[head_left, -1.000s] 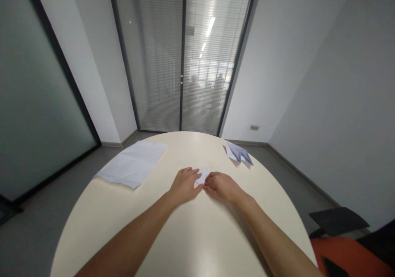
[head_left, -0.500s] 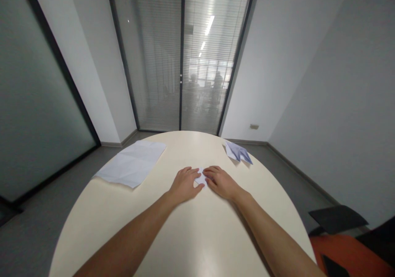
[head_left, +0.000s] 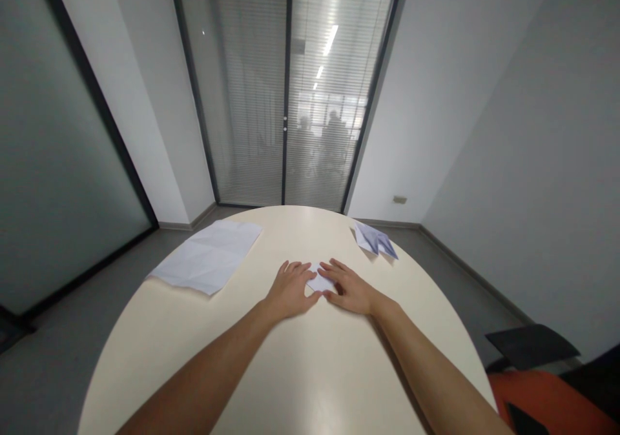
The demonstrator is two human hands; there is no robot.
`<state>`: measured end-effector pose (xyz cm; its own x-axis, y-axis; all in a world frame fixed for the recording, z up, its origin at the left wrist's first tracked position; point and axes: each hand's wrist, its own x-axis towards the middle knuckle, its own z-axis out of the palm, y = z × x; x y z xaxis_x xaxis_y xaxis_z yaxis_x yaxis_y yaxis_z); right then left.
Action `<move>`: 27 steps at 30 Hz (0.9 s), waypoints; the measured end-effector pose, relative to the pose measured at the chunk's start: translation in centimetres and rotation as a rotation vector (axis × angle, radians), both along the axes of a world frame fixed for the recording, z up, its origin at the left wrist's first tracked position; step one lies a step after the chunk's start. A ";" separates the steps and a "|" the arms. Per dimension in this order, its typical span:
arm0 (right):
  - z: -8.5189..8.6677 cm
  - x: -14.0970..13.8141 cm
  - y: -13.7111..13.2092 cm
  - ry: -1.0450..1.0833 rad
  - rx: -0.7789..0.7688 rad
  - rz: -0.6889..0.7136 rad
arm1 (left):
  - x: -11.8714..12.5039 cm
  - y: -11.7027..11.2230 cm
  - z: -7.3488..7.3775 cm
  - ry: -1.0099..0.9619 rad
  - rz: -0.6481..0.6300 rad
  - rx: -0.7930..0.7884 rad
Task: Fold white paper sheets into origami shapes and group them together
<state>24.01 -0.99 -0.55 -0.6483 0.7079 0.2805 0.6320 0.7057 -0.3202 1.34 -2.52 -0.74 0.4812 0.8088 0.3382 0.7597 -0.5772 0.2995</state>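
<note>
Two bare hands lie over a small folded paper (head_left: 320, 284) on the round table (head_left: 300, 370), between them near the middle. The left hand (head_left: 290, 290) is loosely spread, its fingertips on the paper's left side; the right hand (head_left: 352, 290), also spread, covers its right side. The thumb tips almost meet at the near edge. Two more papers make three: one large creased sheet (head_left: 210, 254) at left, one folded sheet (head_left: 371, 237) at far right. One chair (head_left: 547, 396) stands at right.
</note>
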 end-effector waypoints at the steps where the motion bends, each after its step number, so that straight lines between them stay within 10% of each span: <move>1: 0.0 0.0 0.0 0.002 -0.005 -0.021 | 0.0 0.0 0.0 0.000 -0.002 -0.002; 16: 0.4 -1.2 -0.7 0.418 -0.081 -0.053 | 0.1 1.2 -1.0 -0.362 -0.112 0.074; 27: -0.3 -1.9 0.5 0.760 -0.463 -0.174 | 0.7 1.2 -0.1 -0.616 0.009 -0.115</move>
<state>22.11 -0.45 -0.81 -0.2780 0.9270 0.2517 0.2204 0.3166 -0.9226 2.02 -1.32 -0.87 0.2187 0.8597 0.4617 0.4321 -0.5095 0.7441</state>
